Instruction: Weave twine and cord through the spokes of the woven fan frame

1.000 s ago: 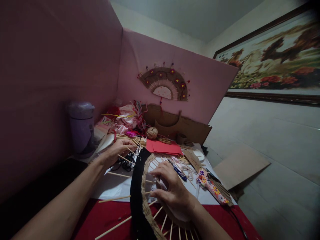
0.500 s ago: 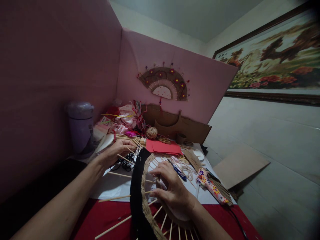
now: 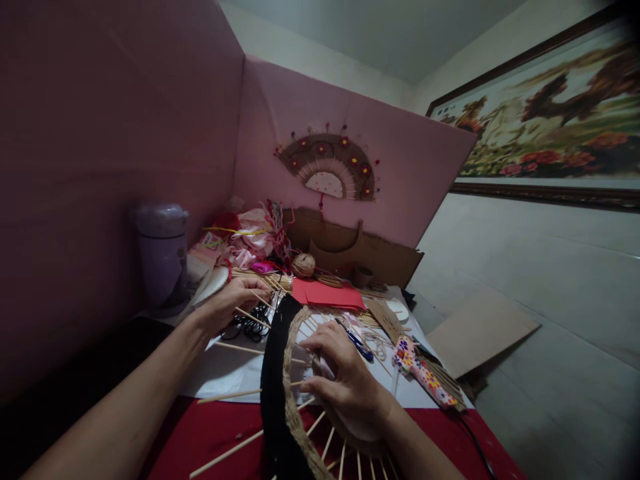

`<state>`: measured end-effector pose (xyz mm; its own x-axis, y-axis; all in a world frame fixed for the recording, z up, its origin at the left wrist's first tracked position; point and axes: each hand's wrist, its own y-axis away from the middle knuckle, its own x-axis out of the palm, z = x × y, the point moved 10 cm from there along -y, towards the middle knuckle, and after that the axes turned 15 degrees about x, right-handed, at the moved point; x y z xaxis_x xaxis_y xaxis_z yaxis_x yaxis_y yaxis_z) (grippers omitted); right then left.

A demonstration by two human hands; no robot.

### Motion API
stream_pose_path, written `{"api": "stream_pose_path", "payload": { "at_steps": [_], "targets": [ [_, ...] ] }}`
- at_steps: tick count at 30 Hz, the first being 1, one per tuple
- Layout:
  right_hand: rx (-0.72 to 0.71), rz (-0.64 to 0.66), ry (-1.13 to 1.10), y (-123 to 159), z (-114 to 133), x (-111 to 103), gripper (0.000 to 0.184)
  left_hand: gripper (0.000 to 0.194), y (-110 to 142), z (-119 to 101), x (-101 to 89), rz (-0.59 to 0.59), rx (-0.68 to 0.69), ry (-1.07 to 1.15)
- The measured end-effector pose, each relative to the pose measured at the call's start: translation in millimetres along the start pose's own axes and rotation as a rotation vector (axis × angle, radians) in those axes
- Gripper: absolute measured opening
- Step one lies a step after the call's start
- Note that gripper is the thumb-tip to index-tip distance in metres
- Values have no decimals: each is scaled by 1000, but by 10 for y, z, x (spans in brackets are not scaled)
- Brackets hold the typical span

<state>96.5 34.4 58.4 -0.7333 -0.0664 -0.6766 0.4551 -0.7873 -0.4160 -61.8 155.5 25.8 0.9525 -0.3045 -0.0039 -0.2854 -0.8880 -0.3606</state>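
Observation:
A half-round fan frame (image 3: 280, 393) stands tilted in front of me, with a black band, a braided twine strip and thin wooden sticks spreading out from its core. My right hand (image 3: 340, 373) is closed on the fan's half-round core, thumb on the near side and fingers over the top. At the far end of the black band, my left hand (image 3: 243, 300) pinches the tip of a wooden stick (image 3: 261, 301); whether something small is also between those fingertips is hidden. Black cord (image 3: 253, 325) lies in a tangle on the table just below my left hand.
Behind the hands lie red paper (image 3: 327, 294), a twine ball (image 3: 303, 265) and pink yarn (image 3: 280, 233). A purple canister (image 3: 161, 260) stands left. To the right are dark blue scissors (image 3: 357, 343) and a flower-patterned glue gun (image 3: 423, 373) with a cable. A finished fan (image 3: 330, 160) hangs behind.

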Motion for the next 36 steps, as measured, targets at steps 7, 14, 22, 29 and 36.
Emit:
{"api": "stream_pose_path", "payload": {
  "at_steps": [7,14,22,29,36],
  "targets": [
    [7,6,16,7,-12,11,41,7,-15,-62,47,2,47,103],
    [-8,6,26,3,7,14,41,12,9,-175,116,18,99,184],
    [-38,12,39,18,25,28,44,8,-25,-71,19,-26,61,135],
    [-51,8,50,18,10,35,44,10,-32,-14,-9,-8,61,112],
    [-32,12,44,10,18,29,43,9,-19,-23,6,1,39,89]
  ]
}}
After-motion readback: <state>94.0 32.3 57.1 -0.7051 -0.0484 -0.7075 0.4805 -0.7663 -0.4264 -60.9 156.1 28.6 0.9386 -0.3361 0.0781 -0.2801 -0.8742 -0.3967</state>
